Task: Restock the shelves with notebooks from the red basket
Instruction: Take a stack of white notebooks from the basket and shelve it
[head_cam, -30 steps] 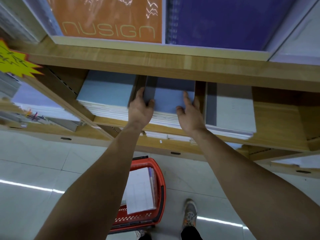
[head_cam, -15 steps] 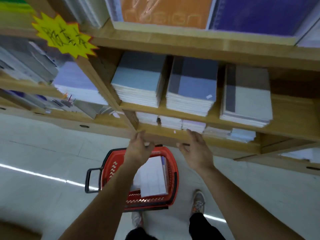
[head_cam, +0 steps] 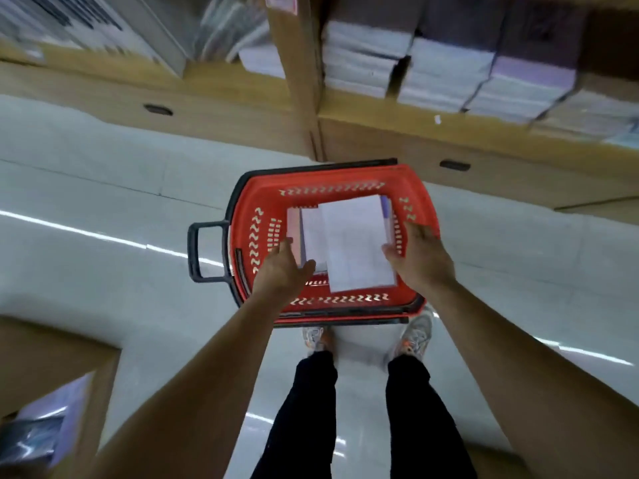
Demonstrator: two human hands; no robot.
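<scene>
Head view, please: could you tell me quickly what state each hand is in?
Left hand: open, at the notebooks' left edge, nothing gripped.
Right hand: open, at their right edge.

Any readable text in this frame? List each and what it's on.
None legible.
Top notebook in the red basket: faint print, too blurred to read.
Pink tag on the shelf upright: blurred, unreadable.
White sticker on the shelf edge: too small.
</scene>
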